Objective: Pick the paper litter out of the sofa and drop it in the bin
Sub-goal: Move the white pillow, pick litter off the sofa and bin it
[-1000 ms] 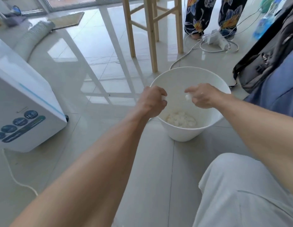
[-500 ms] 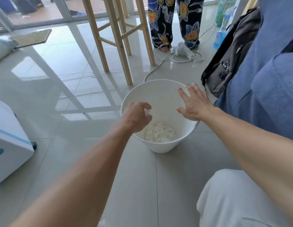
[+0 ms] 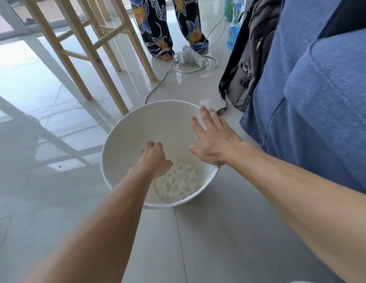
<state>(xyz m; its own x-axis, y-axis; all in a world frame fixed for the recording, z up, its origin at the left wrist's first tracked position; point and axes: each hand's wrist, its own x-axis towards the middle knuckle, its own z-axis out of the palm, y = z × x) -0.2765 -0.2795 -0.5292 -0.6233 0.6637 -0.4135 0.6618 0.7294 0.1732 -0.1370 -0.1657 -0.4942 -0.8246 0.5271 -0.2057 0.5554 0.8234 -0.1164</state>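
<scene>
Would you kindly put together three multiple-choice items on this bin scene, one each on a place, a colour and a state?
1. Where does the paper litter lie?
A. On the floor tiles
B. At the bottom of the bin
C. On the sofa

2. What colour is the bin?
A. White
B. Blue
C. Black

3. How is the right hand held?
A. Clenched in a fist
B. Pinching a paper ball
C. Open, fingers spread

Answers:
1 B, the white crumpled pieces sit piled inside the bin, on its floor.
2 A, its rim and inner wall are plain white, while the sofa beside it is blue.
3 C, the fingers fan out flat over the bin's rim with nothing in them; the left hand hangs curled over the bin.
</scene>
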